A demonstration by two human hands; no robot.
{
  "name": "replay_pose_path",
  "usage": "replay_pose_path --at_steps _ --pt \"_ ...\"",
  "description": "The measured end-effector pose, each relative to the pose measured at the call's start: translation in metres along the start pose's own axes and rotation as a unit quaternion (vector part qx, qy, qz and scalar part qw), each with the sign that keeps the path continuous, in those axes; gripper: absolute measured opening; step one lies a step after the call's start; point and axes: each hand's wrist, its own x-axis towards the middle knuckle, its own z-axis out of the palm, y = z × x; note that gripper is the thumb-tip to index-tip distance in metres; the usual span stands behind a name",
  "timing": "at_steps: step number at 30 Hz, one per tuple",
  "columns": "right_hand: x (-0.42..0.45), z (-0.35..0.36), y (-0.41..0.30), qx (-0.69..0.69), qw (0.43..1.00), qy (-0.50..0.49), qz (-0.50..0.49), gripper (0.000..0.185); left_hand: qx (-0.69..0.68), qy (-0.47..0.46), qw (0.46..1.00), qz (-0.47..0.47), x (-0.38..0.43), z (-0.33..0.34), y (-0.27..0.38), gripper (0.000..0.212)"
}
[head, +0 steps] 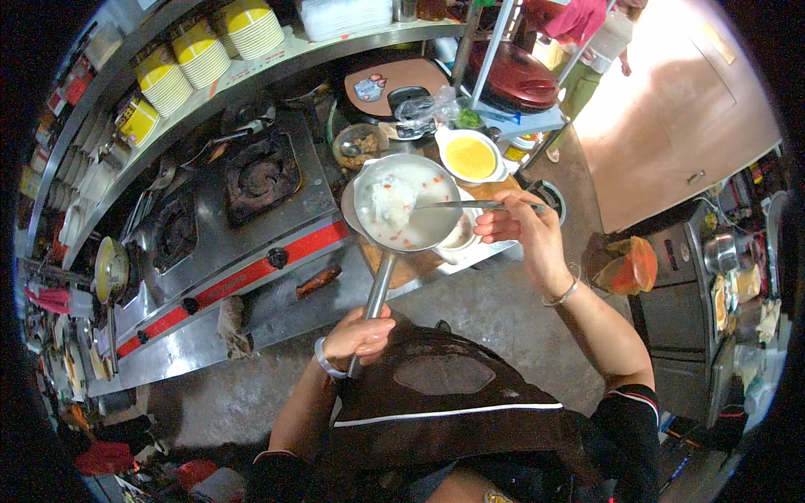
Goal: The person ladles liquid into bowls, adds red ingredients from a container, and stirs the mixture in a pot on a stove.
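Observation:
My left hand (pixel 361 341) grips the metal handle of a saucepan (pixel 440 227), which hangs over the counter before me. Inside the pan is a pale, milky soup (pixel 393 204) with white clumps and small red bits. Between the fingers of my right hand (pixel 527 223) is a metal spoon (pixel 462 204), its far end reaching into the pan. The pan partly hides a white bowl (pixel 462 248) with pale contents, below right. Another white rim (pixel 349 207) shows at the pan's left. Just beyond stands a white two-handled bowl (pixel 501 175) of yellow liquid.
A gas stove (pixel 261 179) with a red front panel lies to the left. Stacked paper bowls (pixel 201 56) line the shelf above it. An electric griddle (pixel 393 88) and a dark red lidded appliance (pixel 516 78) stand behind. Another person (pixel 585 56) is at the upper right.

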Motion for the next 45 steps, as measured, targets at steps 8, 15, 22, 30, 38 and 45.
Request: replay_pose_path --at_steps 8,15,22,30,38,45 --pt "-0.014 -0.021 -0.04 -0.028 0.999 0.03 -0.008 0.026 -0.034 0.009 0.999 0.005 -0.004 -0.016 -0.003 0.006" --pt "-0.032 -0.062 -0.016 -0.051 0.996 0.066 -0.03 0.026 -0.072 0.061 0.994 0.047 -0.017 -0.021 0.005 0.006" --pt "-0.05 -0.08 0.084 -0.346 0.932 -0.04 -0.099 0.022 -0.057 0.089 0.993 0.061 -0.021 -0.018 0.012 0.006" --pt "-0.075 -0.063 0.027 -0.477 0.808 -0.124 -0.323 0.029 -0.072 0.048 0.995 0.054 -0.012 -0.013 0.007 0.006" --pt "-0.04 -0.012 0.002 -0.526 0.771 -0.232 -0.273 0.021 -0.084 0.006 0.996 0.026 0.0 -0.004 0.008 0.008" --pt "-0.017 0.002 -0.001 -0.084 0.99 -0.114 0.008 0.026 -0.062 0.02 0.998 0.027 0.001 -0.006 0.003 0.006"
